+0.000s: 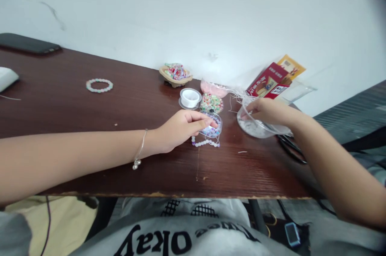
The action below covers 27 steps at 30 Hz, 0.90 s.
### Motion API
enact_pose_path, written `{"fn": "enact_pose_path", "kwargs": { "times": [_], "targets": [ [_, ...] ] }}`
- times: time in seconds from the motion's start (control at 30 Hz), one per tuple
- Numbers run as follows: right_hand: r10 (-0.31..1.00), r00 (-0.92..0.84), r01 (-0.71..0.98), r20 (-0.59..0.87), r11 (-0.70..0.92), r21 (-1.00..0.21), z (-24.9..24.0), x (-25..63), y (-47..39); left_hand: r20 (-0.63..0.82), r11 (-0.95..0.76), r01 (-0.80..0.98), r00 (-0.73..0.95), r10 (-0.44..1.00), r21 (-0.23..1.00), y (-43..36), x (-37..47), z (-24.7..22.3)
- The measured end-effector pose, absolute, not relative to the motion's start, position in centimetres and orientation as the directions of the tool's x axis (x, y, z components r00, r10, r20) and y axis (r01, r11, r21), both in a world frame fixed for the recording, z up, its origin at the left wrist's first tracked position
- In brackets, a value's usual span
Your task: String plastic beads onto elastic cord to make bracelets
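Observation:
My left hand (188,129) is closed in a pinch over a small clear box of purple and white beads (214,121); whatever lies between its fingertips is too small to make out. Just below the box, a short strand of white and purple beads (206,142) rests on the table, with thin clear cord beside it. To the right, my right hand (265,110) reaches over the rim of a clear plastic tub (255,130). Its fingers stretch down inside, apart, seen partly through the plastic, with no held object visible.
Behind the boxes are a white cord spool (190,98), multicoloured beads (211,103), a pink bag (214,88) and a tan dish of beads (175,75). A finished bracelet (99,85) lies left. Red and yellow packets (269,81) lean against the wall. A black device (28,43) lies far left.

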State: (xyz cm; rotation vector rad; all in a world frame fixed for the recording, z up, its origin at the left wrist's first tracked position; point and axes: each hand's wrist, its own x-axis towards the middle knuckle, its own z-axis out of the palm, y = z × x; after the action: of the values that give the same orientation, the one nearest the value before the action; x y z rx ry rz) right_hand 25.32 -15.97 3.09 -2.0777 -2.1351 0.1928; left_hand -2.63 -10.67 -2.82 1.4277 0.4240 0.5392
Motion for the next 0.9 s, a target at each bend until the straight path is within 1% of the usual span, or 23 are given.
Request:
{"fn": "enact_pose_path", "kwargs": {
  "times": [0.07, 0.1, 0.13, 0.17, 0.2, 0.23, 0.3, 0.43, 0.53, 0.67, 0.9],
  "targets": [
    [0.996, 0.000, 0.980, 0.089, 0.018, -0.196, 3.7, 24.5, -16.9, 0.035, 0.036, -0.069, 0.813, 0.581, 0.997, -10.8, -2.7, -2.7],
    [0.988, 0.007, 0.974, 0.152, 0.027, -0.223, 4.0, 23.8, -17.5, 0.032, 0.023, -0.055, 0.817, 0.575, 0.998, -10.8, -2.8, -2.6],
    [0.972, 0.014, 0.962, 0.233, 0.051, -0.269, 4.1, 22.9, -18.2, 0.033, 0.007, -0.044, 0.820, 0.572, 0.999, -10.9, -2.8, -2.5],
    [0.956, 0.021, 0.931, 0.293, 0.088, -0.355, 4.2, 21.8, -19.0, 0.036, -0.012, -0.035, 0.822, 0.568, 0.999, -10.9, -2.8, -2.5],
    [0.950, 0.022, 0.884, 0.313, 0.128, -0.449, 4.1, 20.6, -19.7, 0.042, -0.034, -0.028, 0.824, 0.565, 0.999, -10.9, -2.8, -2.4],
    [0.938, 0.030, 0.849, 0.346, 0.159, -0.505, 4.0, 19.4, -20.3, 0.051, -0.056, -0.023, 0.825, 0.563, 0.998, -11.0, -2.8, -2.4],
    [0.930, 0.032, 0.782, 0.367, 0.205, -0.589, 3.5, 17.3, -21.2, 0.062, -0.083, -0.019, 0.832, 0.552, 0.996, -11.0, -2.9, -2.3],
    [0.947, -0.053, 0.661, 0.317, 0.271, -0.700, 2.3, 15.3, -21.1, 0.055, -0.106, 0.000, 0.856, 0.513, 0.994, -11.0, -2.9, -2.2],
    [0.935, -0.033, 0.612, 0.353, 0.298, -0.733, 1.7, 15.3, -20.5, 0.054, -0.130, 0.014, 0.863, 0.503, 0.991, -11.1, -2.9, -2.1],
    [0.924, 0.024, 0.613, 0.381, 0.288, -0.736, 1.4, 15.4, -20.3, 0.083, -0.153, -0.008, 0.868, 0.489, 0.988, -11.1, -2.9, -2.1],
    [0.927, 0.003, 0.622, 0.375, 0.292, -0.727, 1.4, 15.3, -20.2, 0.090, -0.187, 0.003, 0.869, 0.487, 0.982, -11.0, -2.8, -2.1]
  ]
}}
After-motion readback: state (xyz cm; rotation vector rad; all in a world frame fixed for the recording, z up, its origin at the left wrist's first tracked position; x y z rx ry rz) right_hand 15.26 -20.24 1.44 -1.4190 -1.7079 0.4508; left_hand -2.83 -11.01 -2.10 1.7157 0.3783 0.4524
